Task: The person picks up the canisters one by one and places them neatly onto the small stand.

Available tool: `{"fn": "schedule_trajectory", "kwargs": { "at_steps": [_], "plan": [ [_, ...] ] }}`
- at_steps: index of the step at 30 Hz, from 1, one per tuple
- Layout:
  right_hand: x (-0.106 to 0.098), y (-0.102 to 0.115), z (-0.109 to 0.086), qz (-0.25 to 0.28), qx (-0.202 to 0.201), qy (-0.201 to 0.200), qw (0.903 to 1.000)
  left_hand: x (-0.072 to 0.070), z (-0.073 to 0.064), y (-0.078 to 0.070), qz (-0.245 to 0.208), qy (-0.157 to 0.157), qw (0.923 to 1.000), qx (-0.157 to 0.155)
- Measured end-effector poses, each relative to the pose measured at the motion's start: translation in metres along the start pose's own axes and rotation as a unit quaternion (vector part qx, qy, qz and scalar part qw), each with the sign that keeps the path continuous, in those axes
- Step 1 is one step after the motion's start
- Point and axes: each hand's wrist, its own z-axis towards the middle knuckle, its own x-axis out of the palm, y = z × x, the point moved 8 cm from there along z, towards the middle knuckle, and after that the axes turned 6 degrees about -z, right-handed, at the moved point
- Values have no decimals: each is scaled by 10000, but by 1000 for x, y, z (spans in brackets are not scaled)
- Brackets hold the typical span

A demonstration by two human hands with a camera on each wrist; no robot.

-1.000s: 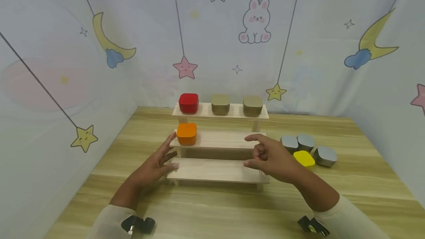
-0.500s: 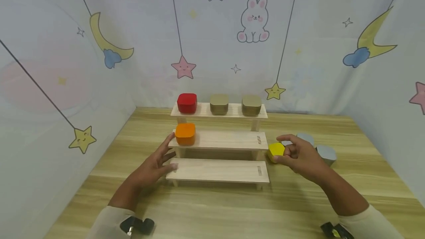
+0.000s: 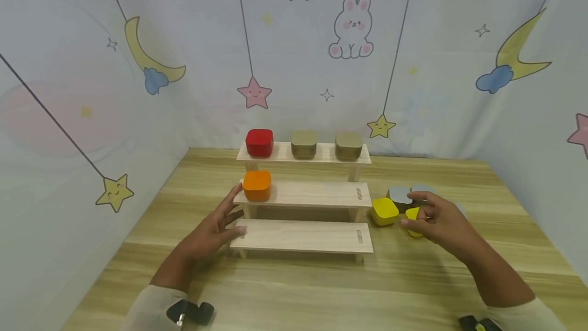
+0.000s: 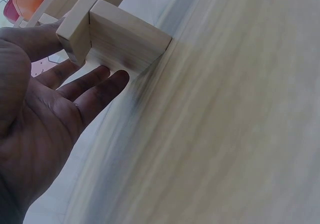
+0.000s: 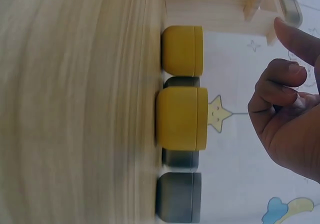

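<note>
A three-tier wooden shelf (image 3: 300, 236) stands in the middle of the head view. My left hand (image 3: 206, 231) touches its left end, thumb on the lowest tier; in the left wrist view the fingers (image 4: 102, 91) extend beside the wooden leg (image 4: 125, 36). My right hand (image 3: 443, 223) is over a yellow rounded block (image 3: 412, 216), partly covering it, holding nothing. In the right wrist view its index finger reaches out while other fingers curl, apart from the blocks. Another yellow block (image 3: 385, 211) sits on the table by the shelf's right end.
The top tier carries a red block (image 3: 259, 143) and two khaki blocks (image 3: 303, 144). An orange block (image 3: 257, 185) stands on the middle tier's left. Several grey blocks (image 3: 398, 195) sit behind the yellow ones. A printed curtain (image 3: 294, 65) surrounds the wooden table (image 3: 285, 295).
My right hand has moved right from the shelf to the blocks. One yellow block has shifted left and been let go beside the shelf, exposing a second yellow one. My left hand has stayed put.
</note>
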Motion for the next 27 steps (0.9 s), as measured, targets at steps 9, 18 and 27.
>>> {"fn": "schedule_trajectory", "kwargs": {
  "at_steps": [9, 18, 27],
  "plan": [
    [-3, -22, 0, 396, 132, 270, 9988, -1, 0, -2, 36, -10, 10000, 45],
    [-7, -45, 1, 542, 396, 617, 9958, -1, 1, -1, 66, -4, 10000, 65],
    [-14, -61, 0, 750, 612, 760, 9924, 1, 0, -3, 69, 33, 10000, 53]
  ]
}}
